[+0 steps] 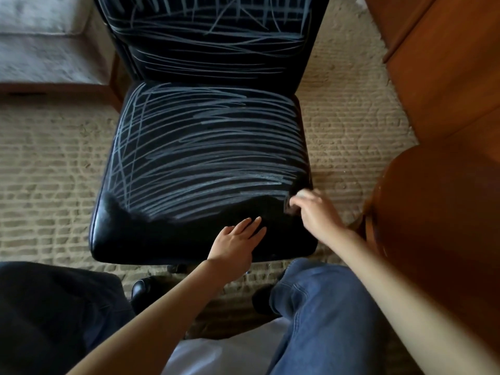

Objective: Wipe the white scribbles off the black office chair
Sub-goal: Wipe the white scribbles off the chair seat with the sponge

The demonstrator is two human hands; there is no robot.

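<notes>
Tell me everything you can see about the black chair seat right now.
The chair seat is black, smooth and slightly shiny, like leather or vinyl, padded with rounded corners. White scribbles cover most of it; a strip along the near edge is wiped clean. The left hand rests flat on that strip. The right hand presses a small blurred wiper at the near right corner. It stands on beige carpet.

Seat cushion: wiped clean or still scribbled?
Partly clean. The seat has a bare black strip along its front edge; white scribbles cover the rest. The right hand wipes at the front right corner.
</notes>
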